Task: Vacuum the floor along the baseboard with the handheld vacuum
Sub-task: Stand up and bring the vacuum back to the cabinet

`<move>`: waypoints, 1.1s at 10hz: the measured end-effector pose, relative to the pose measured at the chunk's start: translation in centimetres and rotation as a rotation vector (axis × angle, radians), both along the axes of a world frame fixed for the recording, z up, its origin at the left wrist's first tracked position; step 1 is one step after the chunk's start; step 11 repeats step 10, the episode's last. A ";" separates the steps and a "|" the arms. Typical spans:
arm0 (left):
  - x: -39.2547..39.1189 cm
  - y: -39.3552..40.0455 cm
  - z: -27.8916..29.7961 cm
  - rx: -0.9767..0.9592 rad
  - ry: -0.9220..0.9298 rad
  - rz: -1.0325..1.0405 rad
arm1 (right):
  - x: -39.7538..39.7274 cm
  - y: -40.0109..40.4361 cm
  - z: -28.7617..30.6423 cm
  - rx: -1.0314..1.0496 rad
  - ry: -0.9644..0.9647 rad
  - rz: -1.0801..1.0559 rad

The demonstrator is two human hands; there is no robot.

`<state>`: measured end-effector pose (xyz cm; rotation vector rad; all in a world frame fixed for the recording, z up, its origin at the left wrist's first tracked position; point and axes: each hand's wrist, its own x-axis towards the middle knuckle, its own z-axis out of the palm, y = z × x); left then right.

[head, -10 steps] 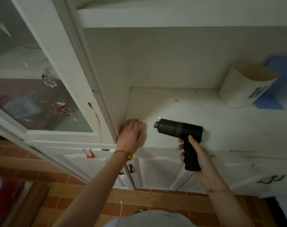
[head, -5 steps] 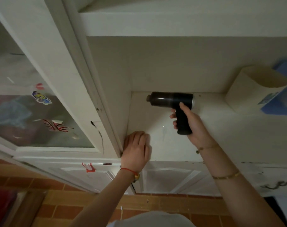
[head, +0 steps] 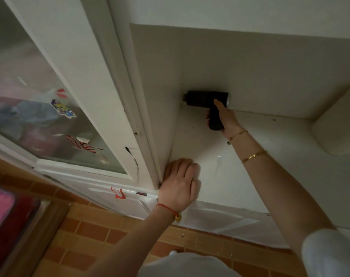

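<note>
The black handheld vacuum (head: 205,98) is deep in the back left corner of a white cabinet shelf (head: 260,148), its nozzle pointing left at the side wall. My right hand (head: 225,116) is shut on its pistol handle, arm stretched over the shelf. My left hand (head: 180,181) lies flat, fingers loosely together, on the shelf's front left corner beside the cabinet post. The brick-patterned floor (head: 102,234) shows far below, under the cabinet's lower doors.
A tall glass cabinet door (head: 50,108) with stickers stands on the left. A cream paper container (head: 338,124) lies on the shelf at the right. White lower doors (head: 220,216) sit under the shelf. A pink and red mat (head: 2,212) lies at the lower left.
My right hand has carried the vacuum from the shelf's front edge back into the rear left corner. My left hand has stayed on the front corner; the camera has come closer.
</note>
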<state>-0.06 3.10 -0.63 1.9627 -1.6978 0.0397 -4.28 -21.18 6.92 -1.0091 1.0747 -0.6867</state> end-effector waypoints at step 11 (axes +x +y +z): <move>-0.1 0.1 0.3 0.049 -0.030 0.006 | -0.5 -1.3 -1.1 -0.828 1.277 0.318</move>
